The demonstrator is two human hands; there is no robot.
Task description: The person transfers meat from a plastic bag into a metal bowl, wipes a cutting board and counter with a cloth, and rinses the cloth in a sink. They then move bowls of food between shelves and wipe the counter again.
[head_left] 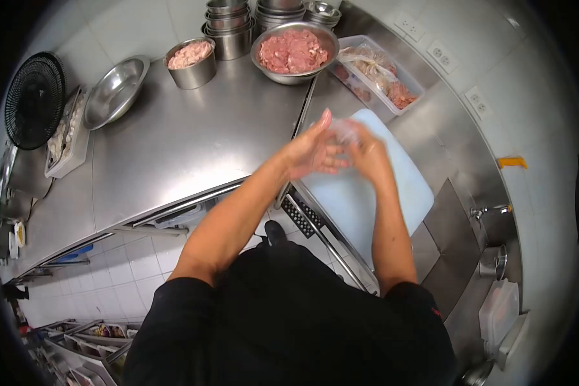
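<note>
You are holding your left hand (pixel 312 153) and right hand (pixel 368 154) together above the white cutting board (pixel 367 199), and they are pinching a thin clear plastic glove (pixel 345 130) between them. Beyond your hands, a wide steel bowl of raw minced meat (pixel 294 51) is sitting on the steel counter (pixel 186 141). A smaller pot of meat (pixel 191 62) and an empty steel bowl (pixel 114 91) are standing to its left, while a clear tub of bagged meat (pixel 381 74) is lying to its right.

Hands: 2, left hand (pixel 312 153) and right hand (pixel 368 156)
Bowls of meat: 2, big bowl (pixel 294 51) and small pot (pixel 191 62)
Empty bowls: 1 (pixel 115 91) (stacked ones uncounted)
Cutting boards: 1 (pixel 367 199)
Fans: 1 (pixel 35 100)
Clear tubs: 1 (pixel 381 76)
</note>
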